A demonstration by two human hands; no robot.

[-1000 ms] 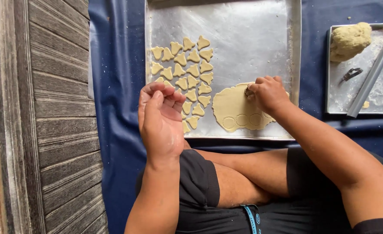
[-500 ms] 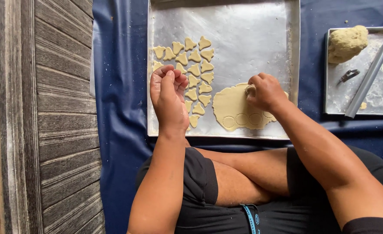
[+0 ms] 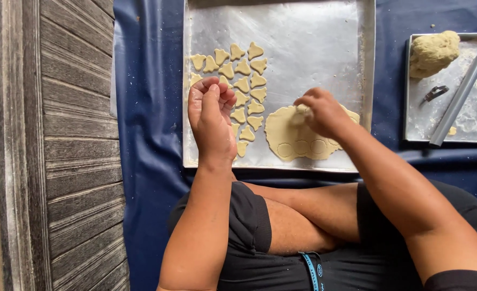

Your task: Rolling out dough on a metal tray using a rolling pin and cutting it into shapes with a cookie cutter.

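A large metal tray (image 3: 314, 43) lies on a blue sheet (image 3: 146, 134) in front of my crossed legs. Several small shaped dough pieces (image 3: 244, 83) sit in rows on its left half. A flat rolled dough sheet (image 3: 289, 137) with round cut marks lies near the tray's front edge. My left hand (image 3: 212, 121) hovers over the tray's left part, palm up, fingers curled in, with nothing visible in it. My right hand (image 3: 324, 113) rests on the dough sheet's top edge and pinches a small pale bit of dough (image 3: 302, 109).
A smaller floured tray (image 3: 475, 116) at the right holds a lump of dough (image 3: 433, 53), a grey metal rod (image 3: 458, 99) and a small dark tool (image 3: 436, 92). Weathered wooden boards (image 3: 76, 145) run along the left side.
My left hand rose from the tray's front edge toward the rows of pieces and curled its fingers. My right hand shifted left along the dough sheet and pinched a bit of it.
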